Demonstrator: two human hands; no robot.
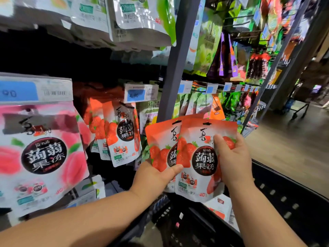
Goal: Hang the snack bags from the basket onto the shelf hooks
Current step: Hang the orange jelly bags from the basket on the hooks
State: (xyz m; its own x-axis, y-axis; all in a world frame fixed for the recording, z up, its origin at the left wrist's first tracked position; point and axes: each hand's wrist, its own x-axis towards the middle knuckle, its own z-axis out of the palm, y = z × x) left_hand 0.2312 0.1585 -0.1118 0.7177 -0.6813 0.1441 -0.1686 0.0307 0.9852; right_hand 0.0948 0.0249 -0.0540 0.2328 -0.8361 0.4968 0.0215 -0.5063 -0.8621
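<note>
Left hand [155,173] pinches rear strawberry bag [160,138]; right hand [233,162] grips front bag [197,157], above basket [284,191]

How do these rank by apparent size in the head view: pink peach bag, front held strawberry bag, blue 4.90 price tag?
1. pink peach bag (nearness to the camera may enlarge it).
2. front held strawberry bag.
3. blue 4.90 price tag.

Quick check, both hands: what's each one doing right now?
Left hand: holding the rear strawberry bag, thumb on its front.
Right hand: holding the front strawberry bag, thumb across its face.
</note>
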